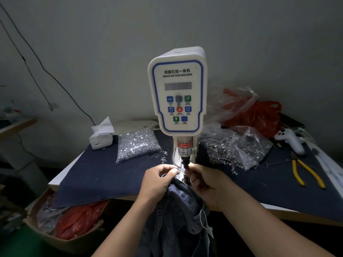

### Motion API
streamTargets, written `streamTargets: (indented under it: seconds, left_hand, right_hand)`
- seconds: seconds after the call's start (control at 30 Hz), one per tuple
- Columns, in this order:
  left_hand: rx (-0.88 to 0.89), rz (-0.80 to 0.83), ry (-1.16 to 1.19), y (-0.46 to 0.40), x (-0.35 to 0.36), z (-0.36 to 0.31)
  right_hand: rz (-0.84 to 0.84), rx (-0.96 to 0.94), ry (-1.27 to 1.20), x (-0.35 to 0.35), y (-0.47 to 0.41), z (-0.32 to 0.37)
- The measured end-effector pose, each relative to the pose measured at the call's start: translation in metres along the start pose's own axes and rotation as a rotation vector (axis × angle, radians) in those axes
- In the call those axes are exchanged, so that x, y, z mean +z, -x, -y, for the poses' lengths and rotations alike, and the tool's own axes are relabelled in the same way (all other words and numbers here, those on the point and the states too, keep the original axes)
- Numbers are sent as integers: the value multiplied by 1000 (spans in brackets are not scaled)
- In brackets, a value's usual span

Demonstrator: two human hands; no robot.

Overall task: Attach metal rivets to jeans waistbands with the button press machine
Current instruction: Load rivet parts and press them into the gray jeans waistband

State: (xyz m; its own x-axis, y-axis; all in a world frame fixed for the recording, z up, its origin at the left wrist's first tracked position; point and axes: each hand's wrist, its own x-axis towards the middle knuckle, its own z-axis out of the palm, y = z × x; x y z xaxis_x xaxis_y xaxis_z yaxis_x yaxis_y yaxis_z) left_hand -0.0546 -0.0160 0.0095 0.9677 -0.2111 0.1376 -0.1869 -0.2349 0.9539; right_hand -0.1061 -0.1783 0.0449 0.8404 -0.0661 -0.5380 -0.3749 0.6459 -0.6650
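Observation:
The white button press machine [177, 89] stands at the table's middle, its black punch [185, 160] pointing down just above my hands. A pair of dark blue jeans [178, 206] hangs from the table's front edge, its waistband lifted under the punch. My left hand [157, 180] pinches the waistband's top edge on the left of the punch. My right hand [206, 182] grips the fabric on the right, fingertips close to the lower die. A clear bag of silver rivets [136, 145] lies left of the machine; loose ring parts [220, 154] spill from bags on the right.
Dark cloth [96, 175] covers the table. A tissue pack [101, 136] sits back left. Red and clear plastic bags [252, 112], a white controller [289, 140] and yellow pliers [306, 173] lie at the right. A cardboard box [61, 238] with red bags stands below left.

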Motion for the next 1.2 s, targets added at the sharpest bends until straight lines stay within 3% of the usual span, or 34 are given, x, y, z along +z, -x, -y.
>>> streamTargets:
  seconds: [0.5, 0.57, 0.73, 0.83, 1.2]
  left_hand:
    - [40, 54, 15, 1, 10, -3]
    - [64, 67, -17, 1, 12, -3]
    - [89, 78, -53, 0, 13, -6]
    - [103, 107, -59, 0, 12, -7]
    - [80, 134, -170, -1, 11, -15]
  right_hand:
    - [43, 5, -37, -7, -3, 1]
    - [27, -39, 83, -13, -5, 4]
    - [-232, -356, 444, -52, -17, 21]
    - [-268, -432, 437, -76, -23, 20]
    - [-209, -419, 428, -81, -25, 21]
